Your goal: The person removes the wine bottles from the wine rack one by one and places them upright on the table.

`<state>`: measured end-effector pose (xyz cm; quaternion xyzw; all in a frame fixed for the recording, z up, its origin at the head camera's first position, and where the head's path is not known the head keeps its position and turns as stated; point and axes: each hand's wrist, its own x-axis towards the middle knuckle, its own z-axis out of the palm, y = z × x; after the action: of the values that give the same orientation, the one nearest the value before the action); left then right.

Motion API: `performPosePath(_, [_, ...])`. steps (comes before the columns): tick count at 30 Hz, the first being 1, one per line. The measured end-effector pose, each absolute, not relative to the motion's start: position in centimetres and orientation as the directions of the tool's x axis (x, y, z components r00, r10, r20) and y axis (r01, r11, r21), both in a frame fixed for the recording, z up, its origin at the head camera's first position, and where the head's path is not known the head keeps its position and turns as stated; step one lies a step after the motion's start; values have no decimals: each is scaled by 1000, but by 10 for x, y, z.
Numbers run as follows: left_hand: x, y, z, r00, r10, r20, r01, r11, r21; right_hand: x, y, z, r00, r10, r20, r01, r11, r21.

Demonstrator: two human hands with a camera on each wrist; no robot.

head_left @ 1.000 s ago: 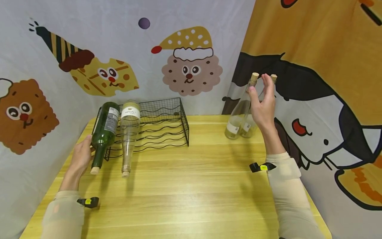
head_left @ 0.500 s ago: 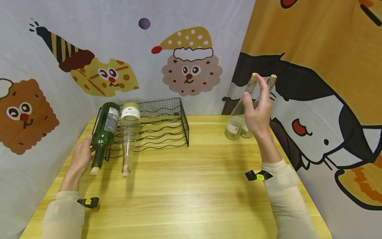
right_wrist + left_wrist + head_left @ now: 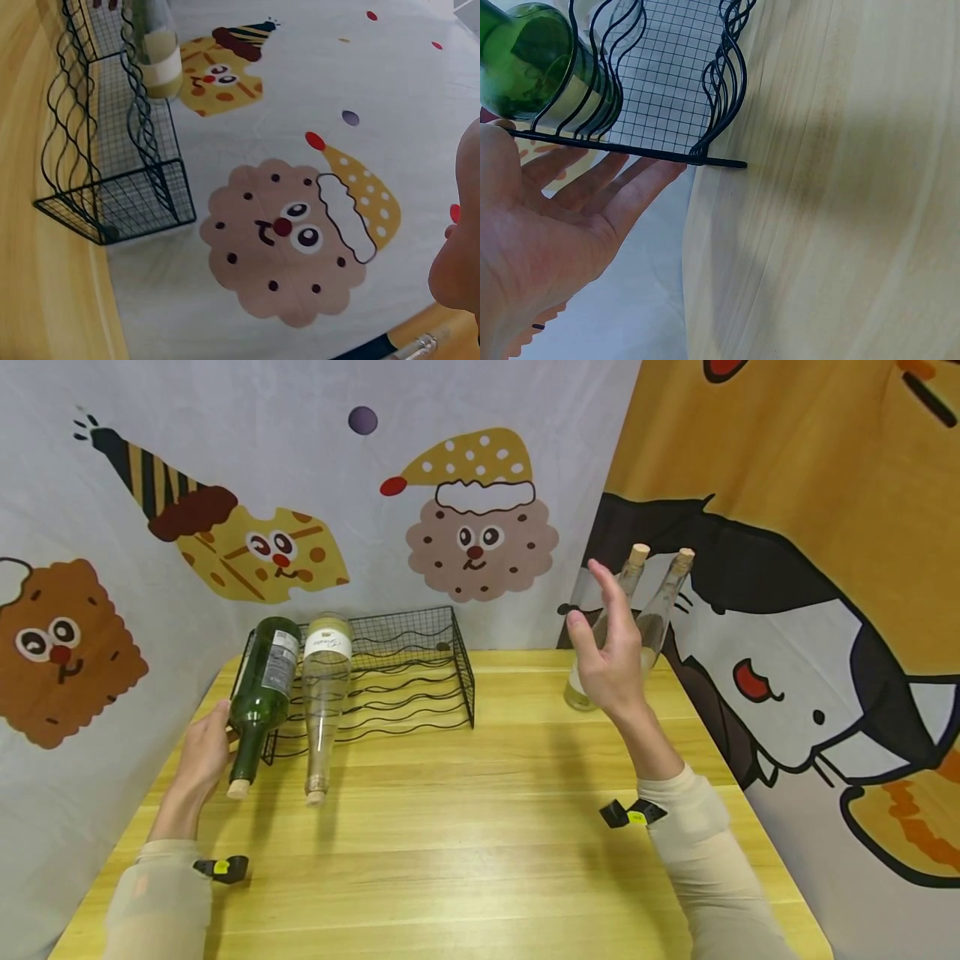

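Note:
My left hand (image 3: 201, 750) is at the left end of a black wire wine rack (image 3: 408, 693). In the left wrist view its fingers (image 3: 592, 180) lie nearly straight along the rack's side frame. A green wine bottle (image 3: 262, 693) and a clear bottle (image 3: 327, 685), both corked, lie on the rack's top tier with necks toward me. My right hand (image 3: 618, 668) is raised with nothing in it, thumb and fingers spread. Two clear corked bottles (image 3: 660, 610) stand upright behind it, partly hidden by the hand.
The rack stands on a wooden table (image 3: 465, 835), near its back left edge. A cloth backdrop (image 3: 292, 452) with cartoon prints hangs behind and at both sides. A strap with a black camera sits on each sleeve (image 3: 697, 835).
My right hand has moved left and slightly toward me, away from the necks of the standing bottles, uncovering their corks. The left hand, rack and bottles have stayed in place.

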<state>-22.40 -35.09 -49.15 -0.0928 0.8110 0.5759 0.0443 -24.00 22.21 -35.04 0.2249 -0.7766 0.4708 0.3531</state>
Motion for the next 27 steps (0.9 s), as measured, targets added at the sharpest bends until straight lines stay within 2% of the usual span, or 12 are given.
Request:
performPosePath(8, [-223, -351, -489, -979, -98, -179, -202, 340, 919, -243, 205, -366, -684, -95, 723, -684, 429, -590])
performPosePath(21, [-226, -352, -491, -975, -115, -192, -220, 327, 919, -245, 178, -387, -812, -205, 546, -576, 433, -694])
performPosePath(27, [-225, -352, -490, -975, -115, -189, -217, 334, 917, -245, 168, -397, -843, -259, 471, -537, 445, -717])
